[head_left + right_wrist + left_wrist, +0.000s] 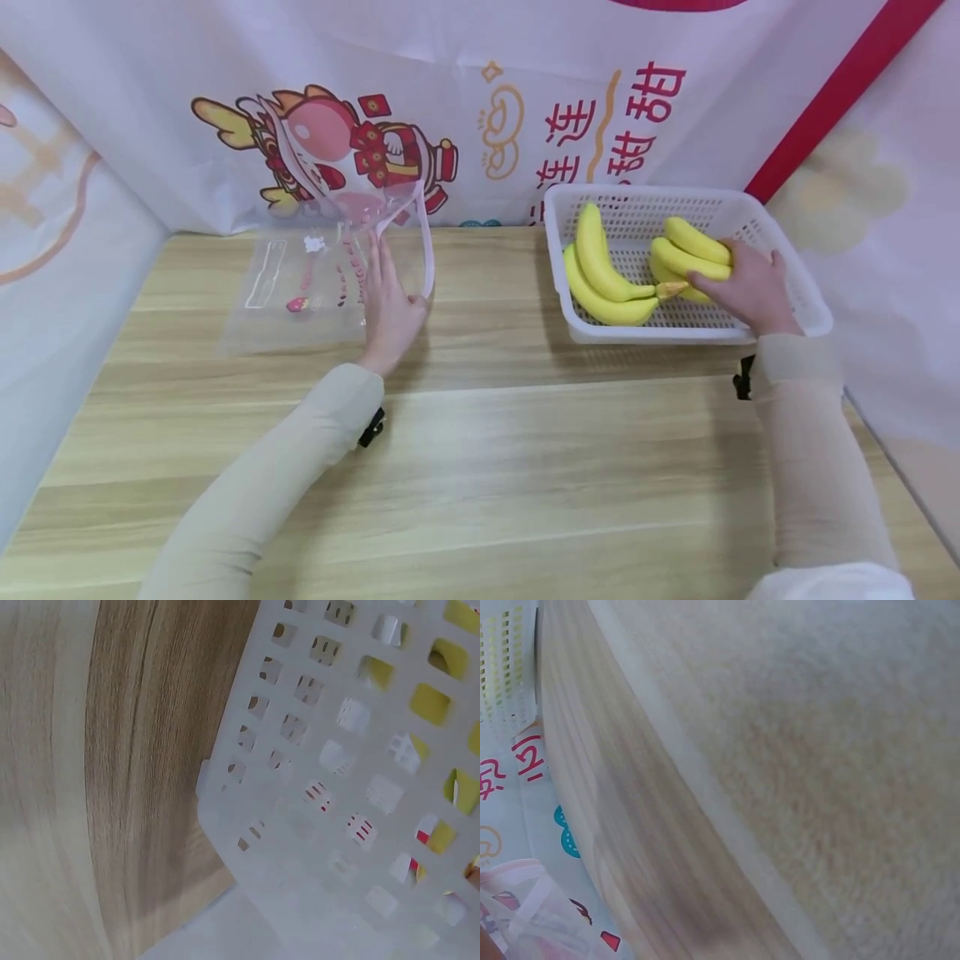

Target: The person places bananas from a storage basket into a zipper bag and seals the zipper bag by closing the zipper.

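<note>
My left hand (392, 317) lies on a clear plastic bag (322, 283) with pink print and a whitish zip edge. Its fingers stretch straight toward the bag's mouth, and the thumb is near the right rim. In the white perforated basket (806, 312), my right hand (759, 287) grips a bunch of yellow bananas (678, 257) from its right side. Another bunch of bananas (600, 271) lies at the basket's left end. The right wrist view shows the basket's wall (300, 810) with yellow through its holes; the left wrist view is mostly filled by a sleeve (840, 787).
The bag and basket stand toward the back of a wooden table (480, 467). Behind them hangs a white printed cloth (480, 108) with a cartoon dragon and red characters. More cloth (892, 250) hangs close to the basket's right side.
</note>
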`<action>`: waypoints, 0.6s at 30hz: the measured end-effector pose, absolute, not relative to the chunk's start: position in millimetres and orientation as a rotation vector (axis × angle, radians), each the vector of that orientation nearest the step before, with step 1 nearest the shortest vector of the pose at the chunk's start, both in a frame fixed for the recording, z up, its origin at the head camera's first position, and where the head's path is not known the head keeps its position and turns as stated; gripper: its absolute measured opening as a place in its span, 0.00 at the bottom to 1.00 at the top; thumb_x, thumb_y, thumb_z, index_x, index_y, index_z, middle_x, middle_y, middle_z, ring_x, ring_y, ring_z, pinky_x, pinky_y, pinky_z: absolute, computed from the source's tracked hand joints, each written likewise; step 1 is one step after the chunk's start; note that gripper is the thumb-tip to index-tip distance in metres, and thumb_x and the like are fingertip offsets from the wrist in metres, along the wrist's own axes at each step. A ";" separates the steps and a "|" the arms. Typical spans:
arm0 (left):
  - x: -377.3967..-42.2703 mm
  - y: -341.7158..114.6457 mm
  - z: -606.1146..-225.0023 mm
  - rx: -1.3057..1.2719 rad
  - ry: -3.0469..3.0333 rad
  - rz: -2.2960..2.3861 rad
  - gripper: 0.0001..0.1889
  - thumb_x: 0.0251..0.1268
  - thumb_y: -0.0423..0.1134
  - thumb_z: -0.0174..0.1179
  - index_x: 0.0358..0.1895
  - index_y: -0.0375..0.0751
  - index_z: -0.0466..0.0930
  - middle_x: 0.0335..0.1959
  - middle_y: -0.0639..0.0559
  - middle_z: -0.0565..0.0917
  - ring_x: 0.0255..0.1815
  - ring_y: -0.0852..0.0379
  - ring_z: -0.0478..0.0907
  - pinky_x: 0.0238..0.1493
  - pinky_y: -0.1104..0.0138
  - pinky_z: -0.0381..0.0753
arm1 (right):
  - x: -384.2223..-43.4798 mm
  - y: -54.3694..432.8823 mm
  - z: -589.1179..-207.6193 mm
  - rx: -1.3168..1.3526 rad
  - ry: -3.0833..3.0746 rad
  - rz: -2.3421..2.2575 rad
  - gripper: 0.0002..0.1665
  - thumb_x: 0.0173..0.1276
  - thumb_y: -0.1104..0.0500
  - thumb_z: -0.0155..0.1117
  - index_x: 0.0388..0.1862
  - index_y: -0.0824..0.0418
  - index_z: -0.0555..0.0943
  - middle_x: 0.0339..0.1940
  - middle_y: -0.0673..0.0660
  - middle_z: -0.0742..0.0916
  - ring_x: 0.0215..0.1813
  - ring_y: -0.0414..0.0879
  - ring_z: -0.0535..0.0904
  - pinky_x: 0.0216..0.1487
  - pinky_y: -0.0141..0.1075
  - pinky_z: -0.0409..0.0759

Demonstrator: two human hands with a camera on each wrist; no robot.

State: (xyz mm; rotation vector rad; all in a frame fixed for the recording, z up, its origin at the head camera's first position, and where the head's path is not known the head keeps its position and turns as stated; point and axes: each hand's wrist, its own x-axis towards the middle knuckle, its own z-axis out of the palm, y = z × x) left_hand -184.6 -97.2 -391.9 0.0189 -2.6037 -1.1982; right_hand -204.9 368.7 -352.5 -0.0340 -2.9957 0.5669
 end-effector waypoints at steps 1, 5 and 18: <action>-184.3 -97.3 -391.9 0.018 -2.605 -1.199 0.52 0.50 0.26 0.56 0.77 0.40 0.32 0.80 0.48 0.33 0.80 0.49 0.33 0.78 0.49 0.37 | -203.9 368.8 -352.3 -0.050 -2.981 0.587 0.46 0.64 0.37 0.54 0.69 0.69 0.62 0.56 0.71 0.76 0.51 0.63 0.69 0.72 0.67 0.31; -183.5 -97.8 -391.6 0.006 -2.606 -1.228 0.52 0.49 0.25 0.56 0.77 0.39 0.32 0.80 0.50 0.32 0.80 0.49 0.33 0.79 0.50 0.37 | -201.0 370.7 -352.3 -0.121 -2.896 0.676 0.47 0.64 0.37 0.54 0.71 0.68 0.59 0.58 0.73 0.75 0.55 0.65 0.69 0.74 0.65 0.31; -180.7 -98.6 -386.1 -0.047 -2.590 -1.314 0.53 0.47 0.24 0.56 0.76 0.37 0.32 0.79 0.50 0.30 0.80 0.48 0.32 0.79 0.52 0.38 | -197.5 359.2 -341.9 -0.448 -2.612 1.097 0.47 0.63 0.36 0.57 0.76 0.49 0.53 0.69 0.62 0.66 0.70 0.53 0.50 0.71 0.53 0.54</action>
